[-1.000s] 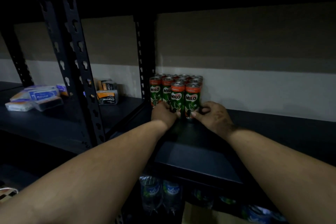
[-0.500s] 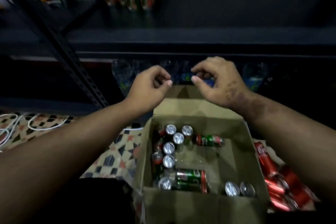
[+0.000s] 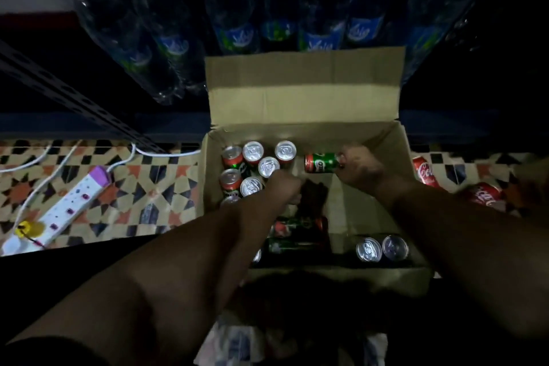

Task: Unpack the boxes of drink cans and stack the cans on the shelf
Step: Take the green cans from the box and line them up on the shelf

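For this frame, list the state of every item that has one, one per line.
Cardboard box: open, rear flap upright.
Milo can: lying on its side at the back of the box, gripped by the right hand.
Left hand: down inside the box; what it holds is hidden.
Upright cans: standing in the box's back left corner.
Coca-Cola cans: lying on the floor right of the box.
Power strip: on the tiled floor, plug inserted.

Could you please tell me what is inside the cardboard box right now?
The box holds upright cans, two more near the front, and lying cans; the right hand grips one. The left hand and arms cover others.
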